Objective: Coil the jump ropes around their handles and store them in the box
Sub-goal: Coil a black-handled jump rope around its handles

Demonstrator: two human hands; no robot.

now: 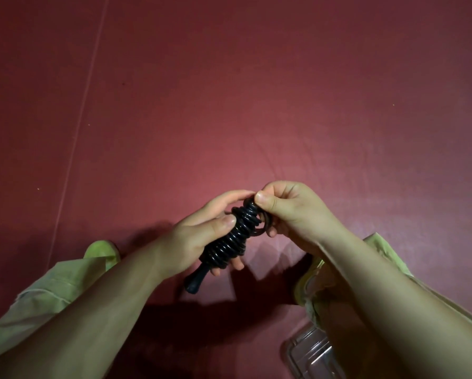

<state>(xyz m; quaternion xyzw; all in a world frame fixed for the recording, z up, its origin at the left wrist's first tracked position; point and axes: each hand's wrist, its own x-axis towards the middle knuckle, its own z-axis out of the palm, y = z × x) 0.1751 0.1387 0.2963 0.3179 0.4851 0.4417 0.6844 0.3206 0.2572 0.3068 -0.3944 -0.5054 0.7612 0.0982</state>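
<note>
A dark red floor (229, 91) (seamed) bears a clear box (308, 354).

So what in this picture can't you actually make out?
Head view only:
- Clear plastic box: cut off by the bottom edge and covered by the right forearm; its contents cannot be told.
- Jump rope handles: one end shows; the rest lies under the black rope coils and the left hand.
- Rope's loose end: hidden in the right hand.
- Other ropes: none in view.
</note>
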